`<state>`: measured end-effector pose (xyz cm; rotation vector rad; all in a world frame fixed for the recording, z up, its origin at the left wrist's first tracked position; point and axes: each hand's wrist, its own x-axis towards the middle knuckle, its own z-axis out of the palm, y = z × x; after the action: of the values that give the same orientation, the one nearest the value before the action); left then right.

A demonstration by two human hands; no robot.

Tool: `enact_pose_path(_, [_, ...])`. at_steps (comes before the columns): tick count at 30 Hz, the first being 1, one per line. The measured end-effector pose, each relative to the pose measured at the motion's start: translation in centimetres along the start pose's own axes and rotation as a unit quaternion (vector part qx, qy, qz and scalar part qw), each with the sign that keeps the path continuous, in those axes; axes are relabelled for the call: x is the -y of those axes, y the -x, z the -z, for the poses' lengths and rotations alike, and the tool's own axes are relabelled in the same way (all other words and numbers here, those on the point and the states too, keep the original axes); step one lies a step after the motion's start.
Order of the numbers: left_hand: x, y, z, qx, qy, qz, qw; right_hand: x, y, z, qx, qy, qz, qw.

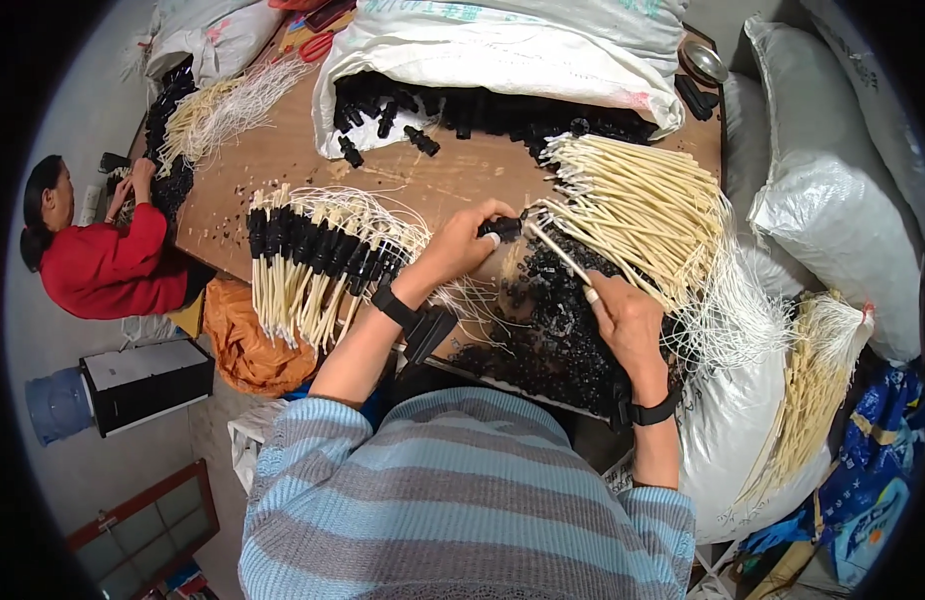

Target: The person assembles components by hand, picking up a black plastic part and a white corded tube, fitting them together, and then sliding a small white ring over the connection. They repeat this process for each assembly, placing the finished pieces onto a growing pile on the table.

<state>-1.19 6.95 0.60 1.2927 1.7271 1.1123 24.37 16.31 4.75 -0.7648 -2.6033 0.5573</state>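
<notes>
My left hand point(453, 243) grips a black plastic fitting point(501, 228) over the middle of the brown table point(473, 175). Between the fingers of my right hand point(628, 318) is a thin cream tube point(561, 252), its upper end close to the fitting; I cannot tell whether they touch. Right of them lies a large bundle of cream tubes point(648, 205) trailing white threads. Beside my left forearm lies a row of tubes capped with black fittings point(328, 255). Loose small black pieces point(558, 325) cover the table between my hands.
An open white woven sack point(503, 60) spills black fittings at the back. A person in red point(113, 255) works at the far left, near another tube bundle point(208, 125). Red-handled scissors point(317, 46) and a metal bowl point(704, 63) lie behind. Full sacks point(818, 180) stand right.
</notes>
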Motion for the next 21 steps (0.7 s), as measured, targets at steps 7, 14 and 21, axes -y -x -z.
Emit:
enact_pose_path(7, [-0.3, 1.3, -0.2, -0.012, -0.167, -0.107, 0.980, 1.3, 0.8, -2.1, -0.017, 0.056, 0.117, 0.991])
enact_pose_path(14, [-0.5, 2.0, -3.0, -0.016, -0.146, -0.277, 0.949, 3.1, 0.4, -0.8, 0.017, 0.063, 0.037, 0.997])
enact_pose_path(21, [-6.5, 4.1, -3.4, -0.021, -0.297, -0.326, 0.897, 2.7, 0.6, -2.3, -0.061, -0.067, -0.044, 0.995])
